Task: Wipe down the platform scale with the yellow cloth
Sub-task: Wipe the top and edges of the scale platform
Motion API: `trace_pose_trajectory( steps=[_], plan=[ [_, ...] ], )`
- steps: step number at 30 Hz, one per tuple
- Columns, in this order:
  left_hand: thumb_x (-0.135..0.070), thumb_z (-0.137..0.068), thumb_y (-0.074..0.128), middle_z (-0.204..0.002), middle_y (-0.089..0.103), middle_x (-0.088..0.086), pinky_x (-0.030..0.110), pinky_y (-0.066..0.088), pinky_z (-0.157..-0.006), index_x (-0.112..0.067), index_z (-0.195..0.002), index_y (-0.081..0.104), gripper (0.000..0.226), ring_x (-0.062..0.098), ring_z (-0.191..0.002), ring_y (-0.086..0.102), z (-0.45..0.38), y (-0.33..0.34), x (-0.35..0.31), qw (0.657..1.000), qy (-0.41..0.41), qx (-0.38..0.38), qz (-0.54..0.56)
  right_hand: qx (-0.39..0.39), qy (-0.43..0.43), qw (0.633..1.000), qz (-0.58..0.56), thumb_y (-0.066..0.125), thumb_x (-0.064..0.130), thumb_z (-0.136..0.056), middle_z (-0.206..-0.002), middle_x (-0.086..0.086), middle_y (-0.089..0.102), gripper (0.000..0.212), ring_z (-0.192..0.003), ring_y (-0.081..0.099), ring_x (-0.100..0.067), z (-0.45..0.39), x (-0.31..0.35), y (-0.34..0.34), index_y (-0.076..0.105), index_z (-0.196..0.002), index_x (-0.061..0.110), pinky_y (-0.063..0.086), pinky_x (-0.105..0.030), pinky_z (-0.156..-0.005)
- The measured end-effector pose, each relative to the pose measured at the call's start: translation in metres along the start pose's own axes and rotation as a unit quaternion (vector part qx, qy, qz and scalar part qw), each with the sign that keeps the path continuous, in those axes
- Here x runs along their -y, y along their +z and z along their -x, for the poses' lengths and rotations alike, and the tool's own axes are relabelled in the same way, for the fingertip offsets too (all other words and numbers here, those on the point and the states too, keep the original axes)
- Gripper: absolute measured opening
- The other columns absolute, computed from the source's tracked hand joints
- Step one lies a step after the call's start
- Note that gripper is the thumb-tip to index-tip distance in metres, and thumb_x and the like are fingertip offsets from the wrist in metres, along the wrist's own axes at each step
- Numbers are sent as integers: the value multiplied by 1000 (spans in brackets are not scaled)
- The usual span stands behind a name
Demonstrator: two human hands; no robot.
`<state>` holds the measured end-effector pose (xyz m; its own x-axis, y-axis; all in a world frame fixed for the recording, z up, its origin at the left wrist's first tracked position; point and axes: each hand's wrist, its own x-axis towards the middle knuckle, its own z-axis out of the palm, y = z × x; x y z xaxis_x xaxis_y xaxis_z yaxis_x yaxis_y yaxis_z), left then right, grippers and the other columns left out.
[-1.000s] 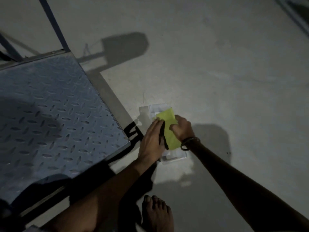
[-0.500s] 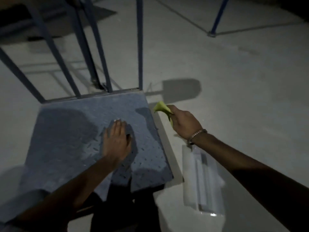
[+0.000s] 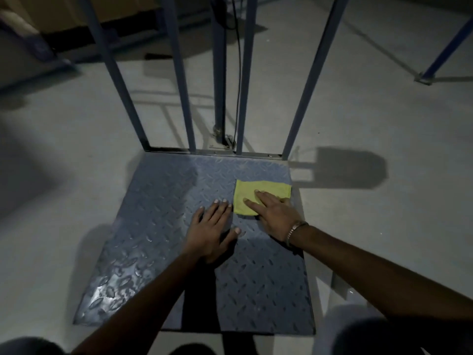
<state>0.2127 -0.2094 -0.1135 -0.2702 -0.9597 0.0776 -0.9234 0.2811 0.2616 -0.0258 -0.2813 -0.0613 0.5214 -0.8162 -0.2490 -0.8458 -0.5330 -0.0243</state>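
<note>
The platform scale (image 3: 158, 242) is a blue-grey checker-plate deck lying low on the concrete floor in the middle of the head view. A yellow cloth (image 3: 258, 190) lies spread flat on its far right corner. My right hand (image 3: 275, 213) presses on the cloth's near edge with straight fingers. My left hand (image 3: 212, 229) rests flat on the bare plate just left of the cloth, fingers spread. A bracelet sits on my right wrist.
Blue metal rails (image 3: 179, 80) rise from the deck's far edge, with a central post (image 3: 220, 73) and a black cable behind them. Concrete floor surrounds the scale. Another blue frame leg (image 3: 435, 60) stands at the far right. My knees show at the bottom edge.
My right hand carried the bunched cloth from beside the deck onto its far right corner and spread it flat. My left hand stayed flat on the plate. The view shifted forward.
</note>
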Motion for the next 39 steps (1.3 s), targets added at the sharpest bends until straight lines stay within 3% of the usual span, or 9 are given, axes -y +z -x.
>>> trace_pose_trajectory(
  steps=[3,6,8,12,16,21,28,35,39],
  plan=[
    [-61,-108,30,-165,42,8,44,35,-119,-14,-157,47,70,26,-152,43,-2,-14,37,1000,7,-2,-6,44,-3,999,-15,46,22,-104,-172,-3,9,69,-156,14,-29,-27,1,-26,13,-162,39,29,-62,-115],
    [-53,-102,37,-154,53,22,52,56,-101,-2,-146,56,70,37,-137,58,-3,-40,76,990,-135,-22,-31,-4,6,997,-77,51,28,-101,-169,-4,20,67,-152,26,-31,-63,16,-45,21,-161,31,35,-55,-115],
    [-61,-98,30,-160,45,23,53,47,-108,-1,-152,49,83,38,-145,49,4,-55,105,979,-201,-9,-46,-71,-7,991,-115,56,31,-99,-162,-8,33,67,-144,39,-32,-90,41,-49,28,-159,25,42,-52,-109],
    [-73,-99,20,-171,29,14,49,23,-126,-6,-162,33,94,30,-159,25,32,-53,144,977,-201,18,-70,-155,-45,976,-144,55,28,-100,-150,-9,45,56,-135,45,-31,-141,106,-57,38,-153,21,47,-50,-100],
    [-67,-105,22,-173,22,5,50,13,-130,-11,-165,28,82,21,-162,15,48,-38,144,981,-186,-46,-41,-145,-62,947,-279,36,24,-102,-159,-11,40,55,-144,39,-30,-191,177,-48,36,-158,25,38,-51,-115],
    [-49,-107,30,-165,40,11,53,29,-126,-5,-158,44,68,27,-155,36,46,-34,152,967,-226,-117,-9,-25,-35,987,-152,32,54,-106,-173,2,0,57,-158,-3,-16,-252,225,-22,15,-160,44,0,-48,-125],
    [-45,-108,22,-170,31,12,45,13,-131,-5,-160,38,68,27,-159,27,45,-35,155,968,-226,-113,9,-59,-24,994,-93,26,58,-106,-172,3,10,55,-157,8,-18,-278,236,-29,19,-159,47,8,-51,-120],
    [-46,-107,27,-167,37,14,52,22,-129,-4,-157,44,67,29,-157,31,44,-36,148,965,-232,-125,21,-70,140,971,-183,20,57,-105,-172,6,5,57,-158,1,-18,-226,192,-22,14,-161,44,0,-50,-124],
    [-36,-109,28,-161,44,20,54,29,-123,2,-150,51,61,35,-151,42,45,-35,150,974,-181,-137,-26,-4,99,979,-177,20,65,-102,-172,0,-11,62,-157,-15,-26,-245,222,-28,4,-160,48,-13,-59,-121]
  ],
)
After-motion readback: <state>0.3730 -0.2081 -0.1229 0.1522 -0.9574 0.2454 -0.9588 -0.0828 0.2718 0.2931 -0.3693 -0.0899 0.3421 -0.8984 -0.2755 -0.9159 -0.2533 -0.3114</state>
